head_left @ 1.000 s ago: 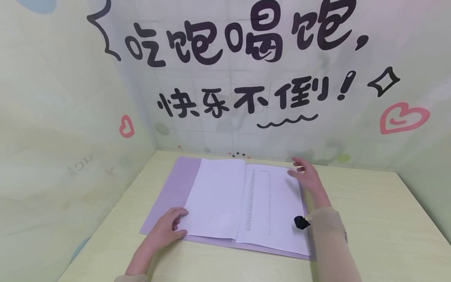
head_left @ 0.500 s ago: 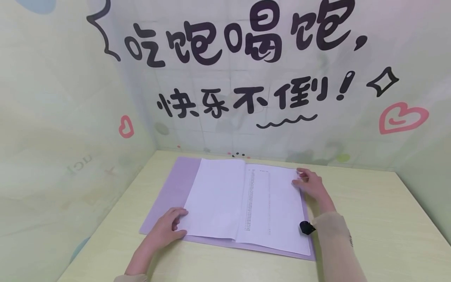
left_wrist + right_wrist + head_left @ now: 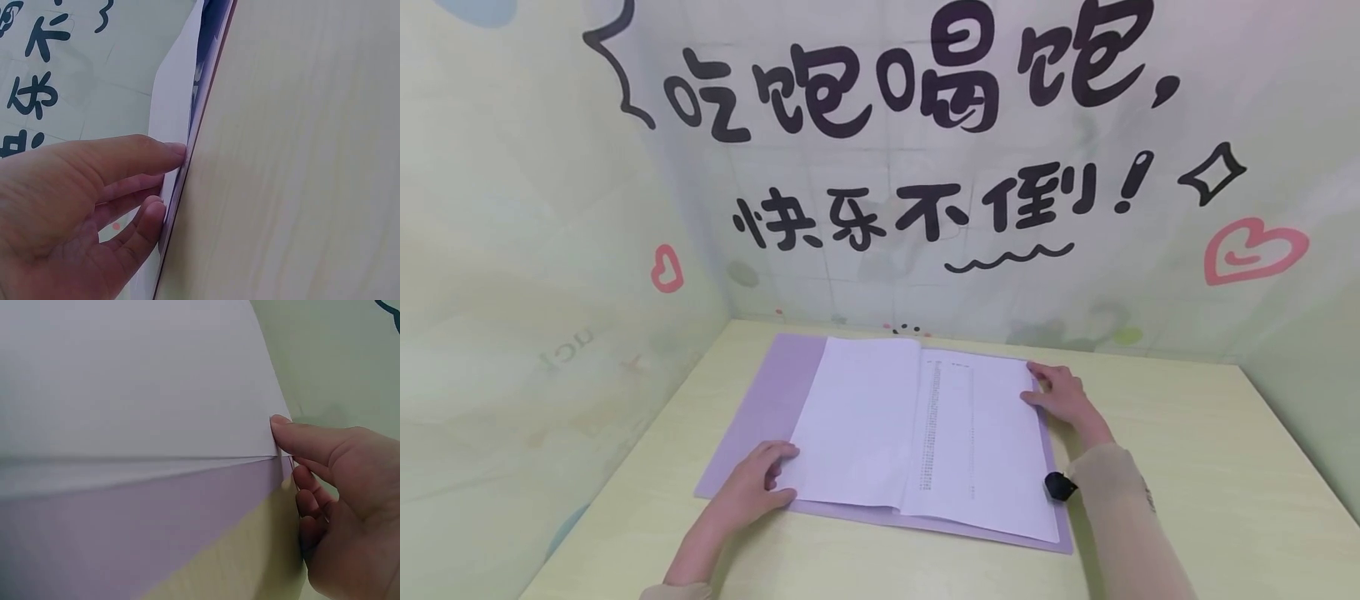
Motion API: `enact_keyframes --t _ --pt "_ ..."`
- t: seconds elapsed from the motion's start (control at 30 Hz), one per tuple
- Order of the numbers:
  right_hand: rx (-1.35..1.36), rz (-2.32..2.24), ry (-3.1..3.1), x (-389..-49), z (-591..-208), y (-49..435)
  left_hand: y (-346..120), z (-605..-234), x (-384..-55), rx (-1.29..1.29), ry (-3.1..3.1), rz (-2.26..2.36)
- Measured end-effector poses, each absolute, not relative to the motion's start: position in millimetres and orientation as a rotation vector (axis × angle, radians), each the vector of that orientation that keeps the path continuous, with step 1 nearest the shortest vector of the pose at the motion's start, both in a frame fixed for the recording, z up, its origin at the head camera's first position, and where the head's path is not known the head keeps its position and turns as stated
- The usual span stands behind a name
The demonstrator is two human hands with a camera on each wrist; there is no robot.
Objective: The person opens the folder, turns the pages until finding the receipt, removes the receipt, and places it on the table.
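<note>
A booklet with a light purple cover (image 3: 754, 408) lies spread on the table. Its left page (image 3: 857, 417) looks blank, while columns of small print run down the right page (image 3: 1000, 450). My left hand (image 3: 752, 487) rests at the lower left of the blank page, thumb at the bottom edge and fingers loosely bent on the paper. At the upper right corner, my right hand (image 3: 1063, 396) pinches the printed page. In the right wrist view its thumb (image 3: 306, 440) presses on top of the white sheet (image 3: 137, 381), and the other fingers curl below the corner.
The pale wood table (image 3: 1180, 467) extends to both sides of the booklet. Behind it hangs a whitish wall sheet (image 3: 880, 292) with large black characters and pink hearts. A small black object (image 3: 1060, 486) sits at the right cuff.
My right hand has come down from above the upper right corner and a little to the right, and its thumb now lies on the page. The left hand has stayed in place.
</note>
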State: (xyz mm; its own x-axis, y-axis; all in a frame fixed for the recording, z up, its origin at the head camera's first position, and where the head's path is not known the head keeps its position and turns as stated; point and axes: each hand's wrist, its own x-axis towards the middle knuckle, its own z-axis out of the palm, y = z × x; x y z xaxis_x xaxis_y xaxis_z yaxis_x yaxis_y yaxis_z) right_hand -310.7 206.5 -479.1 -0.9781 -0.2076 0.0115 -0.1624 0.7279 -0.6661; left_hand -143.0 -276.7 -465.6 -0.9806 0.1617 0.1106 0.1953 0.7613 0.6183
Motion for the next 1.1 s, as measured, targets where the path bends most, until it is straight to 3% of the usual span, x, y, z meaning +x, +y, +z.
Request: enact_keyframes --t 1.1 --pt "-0.223 -1.213 2.888 -313.0 -478.5 199.4 -275.4 -466.7 -143.2 -0.302 -2.89 -1.049"
